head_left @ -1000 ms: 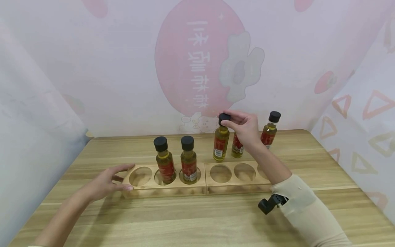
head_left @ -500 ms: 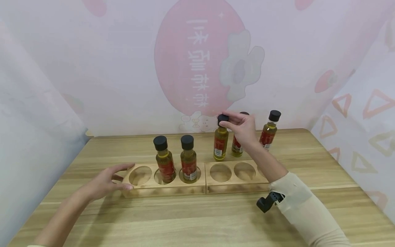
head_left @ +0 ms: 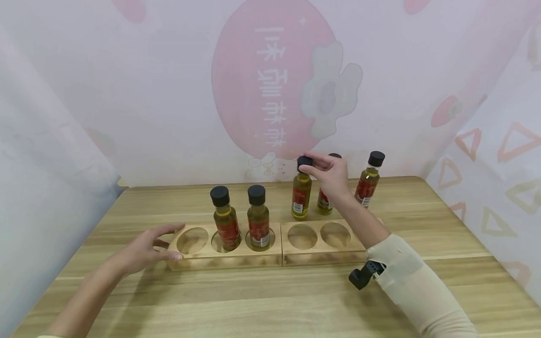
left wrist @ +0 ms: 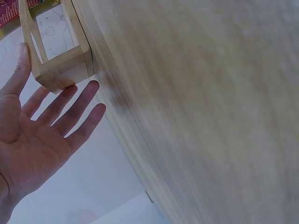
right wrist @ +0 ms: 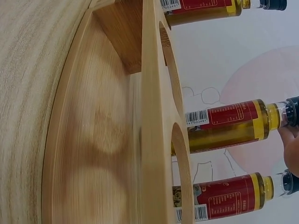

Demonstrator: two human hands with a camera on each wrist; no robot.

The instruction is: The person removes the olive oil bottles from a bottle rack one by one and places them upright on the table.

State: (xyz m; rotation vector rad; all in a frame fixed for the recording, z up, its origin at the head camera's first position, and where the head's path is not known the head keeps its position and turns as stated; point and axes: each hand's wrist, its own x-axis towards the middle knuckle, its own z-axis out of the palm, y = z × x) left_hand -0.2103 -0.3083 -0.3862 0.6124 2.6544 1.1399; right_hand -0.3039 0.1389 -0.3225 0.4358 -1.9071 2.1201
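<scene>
My right hand [head_left: 331,176] pinches the black cap of an olive oil bottle [head_left: 301,195] with a red label. The bottle stands upright just behind a wooden rack [head_left: 319,258] with round holes. In the right wrist view, the fingers [right wrist: 290,147] touch that bottle's cap from below. My left hand [head_left: 145,251] spans the left end of a second wooden rack [head_left: 236,263], thumb at the front corner and forefinger at the back one. The left wrist view shows its fingers spread and fairly straight at the rack's end [left wrist: 63,70].
Two similar oil bottles, one [head_left: 228,230] beside the other [head_left: 258,227], stand in the left rack's holes. Behind the right arm are a partly hidden bottle [head_left: 324,202] and another bottle [head_left: 367,185] farther right. A printed cloth [head_left: 177,94] hangs behind the wooden table [head_left: 236,305].
My right hand and forearm have shifted slightly left, with the gripped bottle leaning upright a little left too. The cap of the bottle behind the hand now shows. The left hand stays put.
</scene>
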